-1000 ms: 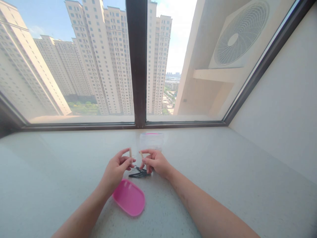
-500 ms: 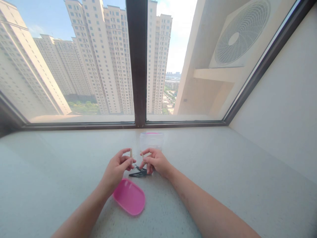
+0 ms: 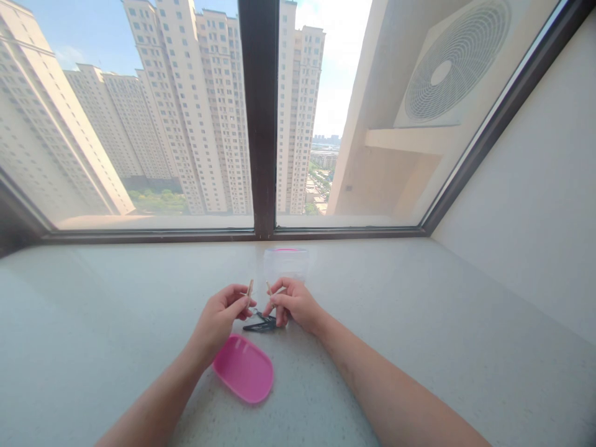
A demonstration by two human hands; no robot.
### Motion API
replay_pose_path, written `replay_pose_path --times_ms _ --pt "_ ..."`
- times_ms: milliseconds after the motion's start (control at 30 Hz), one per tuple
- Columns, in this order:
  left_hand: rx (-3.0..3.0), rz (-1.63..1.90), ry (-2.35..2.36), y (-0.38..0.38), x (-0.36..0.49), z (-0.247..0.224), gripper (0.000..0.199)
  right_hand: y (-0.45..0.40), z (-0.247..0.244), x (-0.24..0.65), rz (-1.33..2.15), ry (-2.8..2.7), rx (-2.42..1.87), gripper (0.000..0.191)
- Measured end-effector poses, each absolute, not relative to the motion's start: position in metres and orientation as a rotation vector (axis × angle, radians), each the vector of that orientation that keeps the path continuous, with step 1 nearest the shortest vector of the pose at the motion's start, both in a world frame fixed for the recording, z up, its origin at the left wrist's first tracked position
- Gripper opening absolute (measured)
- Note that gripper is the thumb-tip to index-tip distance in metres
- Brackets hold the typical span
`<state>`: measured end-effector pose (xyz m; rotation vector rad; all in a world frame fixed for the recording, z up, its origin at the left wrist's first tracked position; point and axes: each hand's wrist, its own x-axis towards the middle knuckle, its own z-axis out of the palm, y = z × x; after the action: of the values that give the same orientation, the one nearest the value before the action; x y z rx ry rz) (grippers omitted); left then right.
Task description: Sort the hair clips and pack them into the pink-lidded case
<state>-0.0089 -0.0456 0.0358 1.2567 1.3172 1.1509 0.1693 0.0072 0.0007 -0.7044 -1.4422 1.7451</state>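
Observation:
Between thumb and fingers, my left hand pinches a small, thin, light-brown piece, held nearly upright. A similar slim piece is gripped by my right hand, a short gap away from the first. Both pieces are too small to name surely; they look like wooden clips. Under the hands, black clips lie on the pale counter, partly behind my right fingers. Nearer to me, a pink oval tray lies beside my left wrist.
A clear plastic container with a pink part stands behind my right hand on the pale counter. Beyond it runs a dark window frame. A white wall rises at the right.
The piece in my left hand has tilted slightly to the right, and my left index finger has shifted. My right hand has barely moved.

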Motion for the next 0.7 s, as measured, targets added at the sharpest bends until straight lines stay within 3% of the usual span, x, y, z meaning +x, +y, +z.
replay_pose_path --times_ms 700 --pt "1.166 1.196 1.338 -0.0421 -0.009 0.0325 0.036 0.0099 -0.0023 0.1692 1.671 -1.38 -0.676 0.032"
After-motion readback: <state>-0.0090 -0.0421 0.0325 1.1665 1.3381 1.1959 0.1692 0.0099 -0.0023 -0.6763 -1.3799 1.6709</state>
